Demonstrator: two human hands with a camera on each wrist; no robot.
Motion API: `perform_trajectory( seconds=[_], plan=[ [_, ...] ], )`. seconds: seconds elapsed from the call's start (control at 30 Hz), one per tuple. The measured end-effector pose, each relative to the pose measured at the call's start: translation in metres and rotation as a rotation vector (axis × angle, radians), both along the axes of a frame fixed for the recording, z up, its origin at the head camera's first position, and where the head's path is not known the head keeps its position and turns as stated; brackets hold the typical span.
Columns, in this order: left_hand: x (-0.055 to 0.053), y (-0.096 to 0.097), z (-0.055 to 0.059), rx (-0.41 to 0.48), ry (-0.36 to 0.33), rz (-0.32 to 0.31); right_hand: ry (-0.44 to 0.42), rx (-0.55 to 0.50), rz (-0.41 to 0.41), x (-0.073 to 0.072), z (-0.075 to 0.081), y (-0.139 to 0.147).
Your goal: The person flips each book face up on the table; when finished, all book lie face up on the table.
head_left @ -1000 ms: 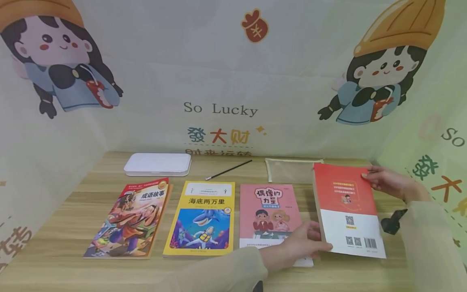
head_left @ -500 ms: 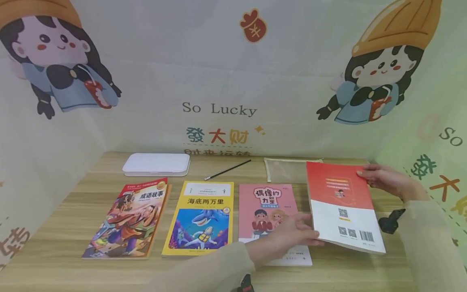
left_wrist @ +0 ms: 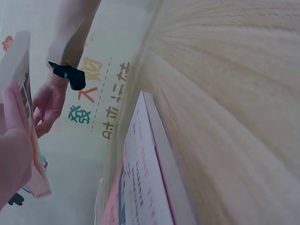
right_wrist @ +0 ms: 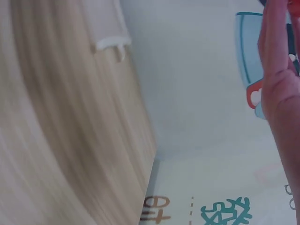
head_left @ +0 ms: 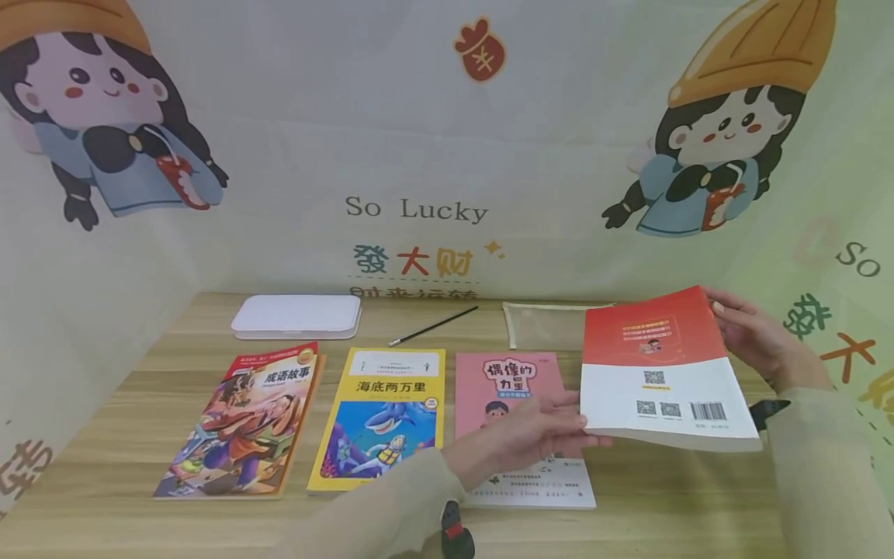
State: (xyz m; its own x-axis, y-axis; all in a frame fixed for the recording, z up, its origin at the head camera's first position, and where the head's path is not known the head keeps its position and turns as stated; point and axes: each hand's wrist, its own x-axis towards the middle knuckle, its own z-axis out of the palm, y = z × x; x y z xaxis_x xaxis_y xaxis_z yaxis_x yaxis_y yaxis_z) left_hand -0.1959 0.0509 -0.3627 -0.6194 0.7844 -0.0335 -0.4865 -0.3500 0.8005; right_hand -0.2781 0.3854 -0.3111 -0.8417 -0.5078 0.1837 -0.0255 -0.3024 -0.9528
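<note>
Both my hands hold a red-and-white paperback book (head_left: 663, 388), back cover up, above the table's right side. Its near edge is tilted up toward me, showing the page block. My left hand (head_left: 520, 439) pinches the lower left corner, thumb on the cover and fingers beneath. At the upper right edge my right hand (head_left: 754, 334) grips the book, its fingers mostly hidden behind it. A pink book (head_left: 520, 493) lies under my left hand, partly covered. In the left wrist view the held book (left_wrist: 40, 180) appears edge-on between both hands.
A yellow book (head_left: 384, 419) and a colourful storybook (head_left: 244, 423) lie to the left on the wooden table (head_left: 126, 435). Behind the row are a white case (head_left: 296, 317), a black pencil (head_left: 436, 324) and a mesh pouch (head_left: 541, 324). A printed cloth backdrop (head_left: 412, 116) surrounds the table.
The red-and-white book has risen and shifted slightly left, its near edge tilting up. My left hand has moved up and left with it; my right hand stays on the upper right edge.
</note>
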Motion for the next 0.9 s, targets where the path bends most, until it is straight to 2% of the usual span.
perform_trajectory(
  seconds=[0.07, 0.2, 0.3, 0.4, 0.5, 0.7, 0.8, 0.9],
  plan=[
    [-0.001, -0.001, 0.0, 0.033, 0.023, -0.022, -0.002, -0.087, 0.057, 0.0, 0.003, 0.0],
    [-0.002, -0.002, 0.0, 0.075, 0.036, -0.061, 0.022, -0.216, 0.229, -0.003, 0.007, -0.001],
    [-0.002, -0.003, 0.0, 0.088, 0.029, -0.097, 0.047, -0.258, 0.348, -0.007, 0.009, -0.002],
    [-0.002, -0.003, 0.0, 0.1, 0.017, -0.12, 0.061, -0.274, 0.415, -0.008, 0.011, -0.003],
    [-0.001, -0.004, 0.001, 0.109, 0.001, -0.13, 0.062, -0.269, 0.424, -0.008, 0.013, -0.003],
    [-0.001, -0.005, 0.0, 0.055, 0.04, -0.11, 0.056, -0.227, 0.355, -0.003, 0.017, -0.004],
    [0.0, -0.004, -0.001, 0.026, 0.063, -0.083, 0.071, -0.236, 0.374, -0.005, 0.017, -0.003],
    [0.001, -0.003, -0.003, 0.023, 0.076, -0.031, 0.096, -0.258, 0.4, -0.007, 0.017, 0.0]
  ],
)
